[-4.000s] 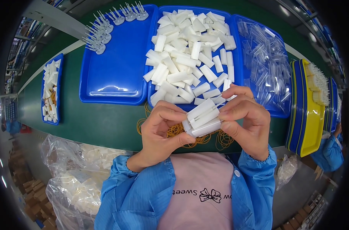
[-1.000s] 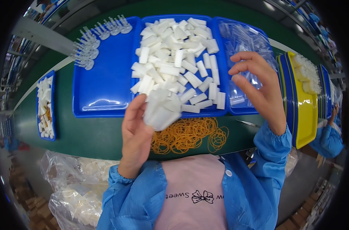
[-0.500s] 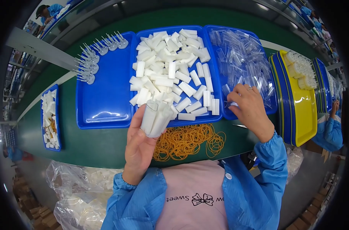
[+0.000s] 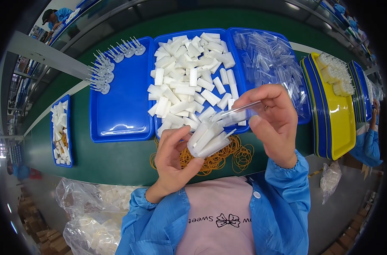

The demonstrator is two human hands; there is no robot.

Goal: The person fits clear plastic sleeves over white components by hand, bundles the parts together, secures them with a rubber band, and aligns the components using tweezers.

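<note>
My left hand (image 4: pixel 172 163) is closed around a bundle of white rectangular blocks (image 4: pixel 208 138), tilted with its top end toward my right hand. A thin pale stick juts from the bundle's right side. Between thumb and fingers, my right hand (image 4: pixel 276 123) pinches a transparent plastic tube (image 4: pixel 242 112). The tube's far end reaches the top of the bundle; whether it has gone in among the blocks I cannot tell. Below the bundle lies a heap of brown rubber bands (image 4: pixel 243 159). Behind it, many loose white blocks (image 4: pixel 176 76) fill the middle tray.
Transparent tubes (image 4: pixel 267 57) fill the right blue tray. The left blue tray (image 4: pixel 121 106) holds several spiky finished-looking clusters (image 4: pixel 102 76) along its edge. A small blue tray (image 4: pixel 70 127) with white pieces stands far left. Stacked trays (image 4: pixel 344 127), the top one yellow, stand at right.
My right hand has come out of the tube tray, bringing a transparent tube to the bundle. My left hand has moved right and tipped the bundle toward it.
</note>
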